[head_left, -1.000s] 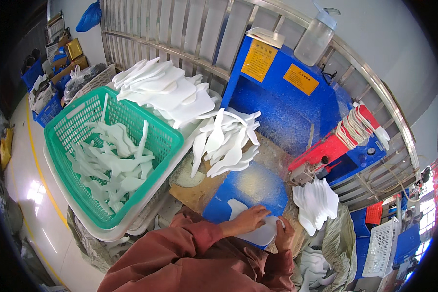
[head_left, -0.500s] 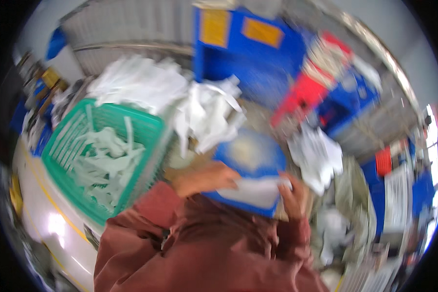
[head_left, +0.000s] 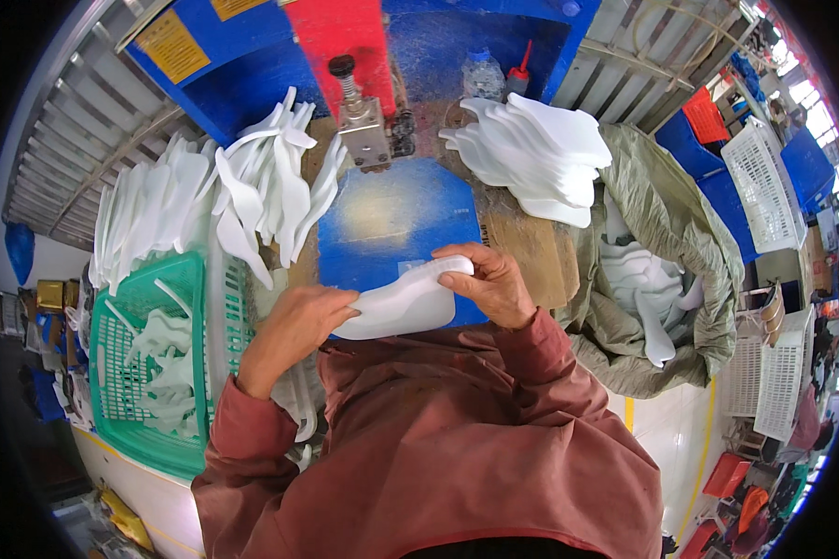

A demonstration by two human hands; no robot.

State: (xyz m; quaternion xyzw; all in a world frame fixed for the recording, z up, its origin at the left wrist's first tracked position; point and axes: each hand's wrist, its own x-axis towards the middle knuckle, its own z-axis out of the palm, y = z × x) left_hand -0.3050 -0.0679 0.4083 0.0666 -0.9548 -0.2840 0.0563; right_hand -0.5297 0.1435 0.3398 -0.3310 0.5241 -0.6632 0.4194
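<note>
A white insole lies lengthwise between my two hands, low over the near edge of a worn blue board. My left hand pinches its left end between thumb and fingers. At the other end, my right hand grips the rounded edge, thumb on top and fingers curled behind. Beyond the board stands a metal machine head with a black knob, below a red arm. Similar white pieces form a stack on the right and a loose heap on the left.
On the left, a green basket contains white scraps; more white pieces lean in a row behind it. An olive sack at the right gapes around white pieces. At the back stand a clear bottle and a small red-nozzled bottle.
My view has swung to the right and steadied, so the machine, stack and sack show sharply. Both hands still hold the insole, which is now tilted, its right end higher.
</note>
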